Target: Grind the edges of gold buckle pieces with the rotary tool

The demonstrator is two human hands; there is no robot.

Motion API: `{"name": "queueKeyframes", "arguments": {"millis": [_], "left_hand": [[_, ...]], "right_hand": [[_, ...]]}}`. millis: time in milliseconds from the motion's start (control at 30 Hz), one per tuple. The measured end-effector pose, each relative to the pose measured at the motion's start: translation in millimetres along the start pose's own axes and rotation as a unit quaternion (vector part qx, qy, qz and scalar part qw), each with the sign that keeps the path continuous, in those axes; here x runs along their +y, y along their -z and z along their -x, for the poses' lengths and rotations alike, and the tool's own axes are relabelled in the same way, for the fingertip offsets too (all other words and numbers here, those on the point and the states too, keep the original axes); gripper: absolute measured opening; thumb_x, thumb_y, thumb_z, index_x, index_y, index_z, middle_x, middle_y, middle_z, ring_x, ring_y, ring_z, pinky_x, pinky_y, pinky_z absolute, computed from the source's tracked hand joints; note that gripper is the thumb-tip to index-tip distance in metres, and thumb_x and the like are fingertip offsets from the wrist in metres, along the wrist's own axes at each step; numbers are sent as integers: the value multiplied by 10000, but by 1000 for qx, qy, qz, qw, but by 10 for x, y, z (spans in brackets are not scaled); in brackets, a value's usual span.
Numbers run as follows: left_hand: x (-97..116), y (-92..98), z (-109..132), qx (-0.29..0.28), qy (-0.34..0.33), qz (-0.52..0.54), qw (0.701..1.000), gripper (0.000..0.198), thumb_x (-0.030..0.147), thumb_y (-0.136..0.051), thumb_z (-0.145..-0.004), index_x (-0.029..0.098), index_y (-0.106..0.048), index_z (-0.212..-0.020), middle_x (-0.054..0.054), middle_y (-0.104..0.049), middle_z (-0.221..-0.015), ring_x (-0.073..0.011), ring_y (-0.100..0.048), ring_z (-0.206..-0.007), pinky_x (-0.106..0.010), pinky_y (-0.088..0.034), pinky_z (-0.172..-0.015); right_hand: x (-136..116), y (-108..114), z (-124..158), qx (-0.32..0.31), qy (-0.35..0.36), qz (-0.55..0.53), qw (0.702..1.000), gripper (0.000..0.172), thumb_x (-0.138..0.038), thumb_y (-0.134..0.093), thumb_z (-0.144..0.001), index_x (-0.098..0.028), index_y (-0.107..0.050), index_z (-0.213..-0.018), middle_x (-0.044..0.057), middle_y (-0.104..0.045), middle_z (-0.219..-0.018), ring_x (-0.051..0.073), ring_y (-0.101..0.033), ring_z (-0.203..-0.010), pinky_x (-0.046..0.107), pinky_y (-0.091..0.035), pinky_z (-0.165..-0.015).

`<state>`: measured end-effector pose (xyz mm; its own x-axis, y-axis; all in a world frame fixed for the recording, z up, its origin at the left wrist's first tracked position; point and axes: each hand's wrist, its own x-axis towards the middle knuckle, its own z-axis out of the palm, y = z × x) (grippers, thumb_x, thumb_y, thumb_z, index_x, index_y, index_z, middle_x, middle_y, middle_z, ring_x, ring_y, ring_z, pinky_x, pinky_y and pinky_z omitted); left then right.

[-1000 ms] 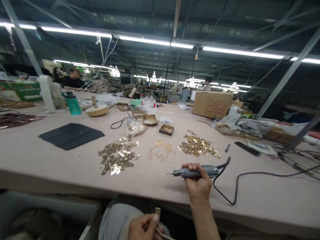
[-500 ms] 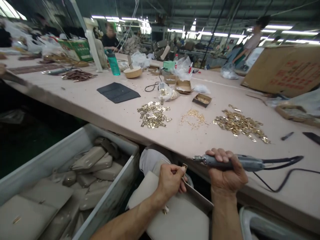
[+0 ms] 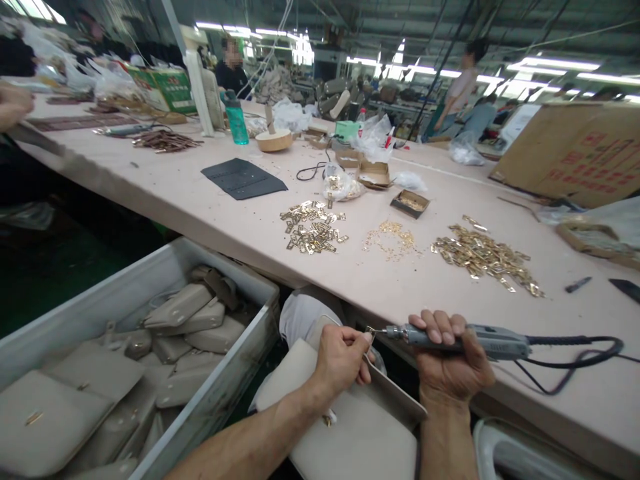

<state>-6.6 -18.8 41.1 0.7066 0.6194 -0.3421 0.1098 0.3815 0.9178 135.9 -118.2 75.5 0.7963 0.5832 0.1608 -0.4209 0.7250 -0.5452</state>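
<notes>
My right hand [image 3: 453,353] is wrapped round a grey electric screwdriver [image 3: 493,340], its thin bit pointing left. The bit's tip meets, or nearly meets, a small gold metal plate [image 3: 369,331] at the edge of a beige handbag's flap [image 3: 395,390]. That flap edge and the plate are pinched between the thumb and fingers of my left hand [image 3: 345,357]. Below my hands the handbag [image 3: 360,437] lies across my lap, a small gold fitting [image 3: 327,421] on its front. My fingers partly cover the plate.
To the left stands a grey bin [image 3: 225,363] of beige bags. On the table [image 3: 240,233] lie two heaps of gold plates [image 3: 313,230] [image 3: 487,257], loose screws [image 3: 393,240], a small box [image 3: 410,203] and a black sheet [image 3: 244,179]. A cable trails right. Other people are farther back.
The screwdriver has come left and slightly down, bringing its bit from beside the gold plate to the plate. My left hand keeps its pinch on the flap. The view has shifted slightly.
</notes>
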Motion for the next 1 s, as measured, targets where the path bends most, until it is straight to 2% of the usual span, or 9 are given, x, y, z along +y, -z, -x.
{"name": "queueKeyframes", "arguments": {"millis": [567,1000], "left_hand": [[-4,14,29,2,-14,8,1000,419,414,-629,-890,102,-693,-618,-23,-573,-370,-108,-465,-256,-187,-383,-295],[-62,17,33,12,-25,-22,999,399,413,-630,-889,126,-695,-620,-8,-571,-370,-115,-480,-259,-187,-394,-296]], "right_hand": [[-5,-22,57,-1,3,34,999,297,-262,-773,-743,-194,-484,-736,-55,-328,-652,108,-416,-638,334,-502,-745],[-62,-166,112,-62,9,104,993,239,-311,-722,-811,-196,-522,-749,-41,-364,-636,128,-430,-643,341,-453,-758]]}}
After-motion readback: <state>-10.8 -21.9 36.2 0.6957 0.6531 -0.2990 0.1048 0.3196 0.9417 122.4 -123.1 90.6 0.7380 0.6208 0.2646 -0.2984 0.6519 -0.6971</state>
